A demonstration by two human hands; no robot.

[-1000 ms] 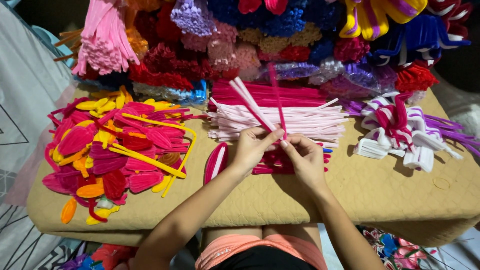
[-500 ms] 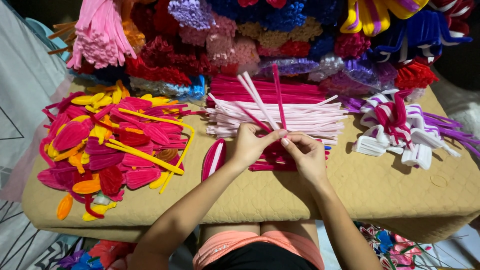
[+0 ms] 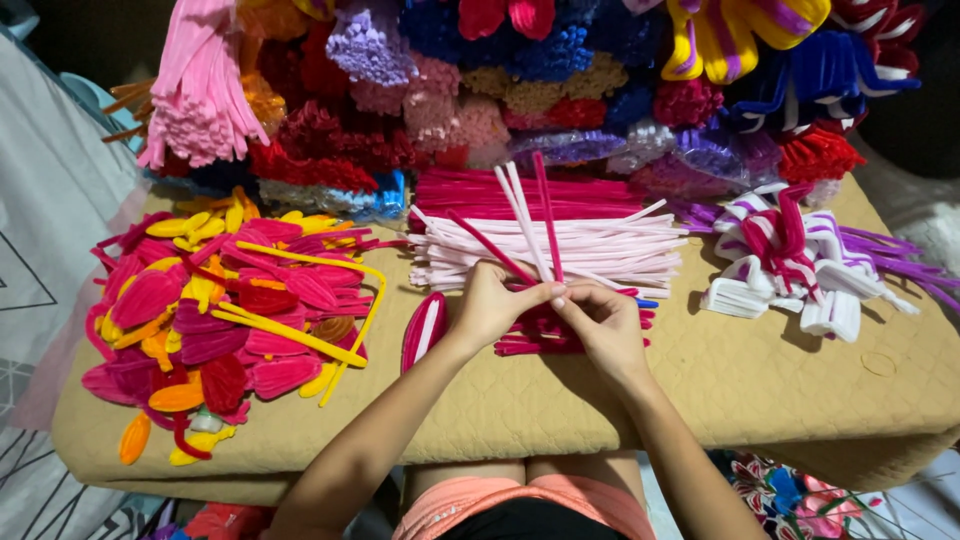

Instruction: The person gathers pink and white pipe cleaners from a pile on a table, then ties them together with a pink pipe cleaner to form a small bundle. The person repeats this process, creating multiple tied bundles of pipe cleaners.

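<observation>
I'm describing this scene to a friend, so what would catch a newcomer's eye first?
Probably the two hands, left hand and right hand, meeting at the centre and pinching a few white and dark pink fuzzy pipe cleaners that fan upward. Left of them lies a bright heap of pink, red and yellow looped petal shapes on the tan quilted table cover.

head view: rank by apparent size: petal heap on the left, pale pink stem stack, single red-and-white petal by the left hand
1. petal heap, the widest spread.
2. pale pink stem stack, long but narrower; it lies farther from the camera, so the gap with the heap is unsure.
3. single red-and-white petal, clearly smallest, beside the left hand.
</observation>
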